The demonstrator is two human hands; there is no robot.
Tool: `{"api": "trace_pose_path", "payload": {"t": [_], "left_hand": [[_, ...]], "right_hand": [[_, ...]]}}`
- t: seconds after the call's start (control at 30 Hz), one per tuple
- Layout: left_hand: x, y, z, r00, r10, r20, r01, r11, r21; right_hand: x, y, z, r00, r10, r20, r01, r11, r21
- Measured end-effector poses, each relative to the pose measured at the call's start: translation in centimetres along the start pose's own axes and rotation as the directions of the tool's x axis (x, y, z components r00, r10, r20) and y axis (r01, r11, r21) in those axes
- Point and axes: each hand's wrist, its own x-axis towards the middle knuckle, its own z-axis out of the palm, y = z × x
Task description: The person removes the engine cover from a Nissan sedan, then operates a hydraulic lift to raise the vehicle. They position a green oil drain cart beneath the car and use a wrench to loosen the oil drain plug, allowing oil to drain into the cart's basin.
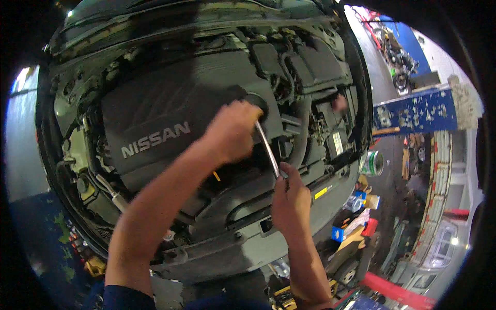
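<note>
A long shiny metal bar [266,145] slants over the front right part of the dark engine cover [150,106]. It looks like a wrench or ratchet handle, but its ends are covered by my hands. My left hand [233,133] is closed round the far end, slightly blurred, beside a dark round part [255,101] of the engine. At the near end, my right hand [292,195] grips the bar with the thumb and fingers, above the front panel [222,243] of the car. A small yellow handle [216,176] shows below my left wrist.
Hoses, a battery [333,126] and a black box [315,62] crowd the bay's right side. A reservoir [85,188] sits at the left. Beyond the car are a blue lift post [418,111], a green-and-white can [372,163], boxes and a red bar [398,293].
</note>
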Motion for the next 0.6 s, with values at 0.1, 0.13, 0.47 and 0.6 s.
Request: {"api": "trace_pose_path", "payload": {"t": [0.1,0.13,0.47,0.6], "left_hand": [[4.5,-1.7,-1.0,0.969,-0.061,0.240,-0.035,0.926,0.376],[5.9,-1.6,-0.6,0.929,-0.058,0.366,-0.123,0.883,0.453],[11.8,-1.4,2.7,0.574,-0.198,0.794,-0.550,0.626,0.553],[12.7,-1.6,3.2,0.429,-0.202,0.881,-0.709,0.530,0.466]], "right_hand": [[-1.5,-0.3,-1.6,0.990,-0.140,0.033,0.138,0.990,0.039],[-1.9,-0.4,-2.3,0.992,-0.111,0.064,0.110,0.994,0.018],[-5.6,3.6,-6.8,0.990,-0.044,0.135,0.007,0.965,0.262],[-6.0,6.0,-6.0,0.984,0.012,0.176,-0.085,0.907,0.413]]}}
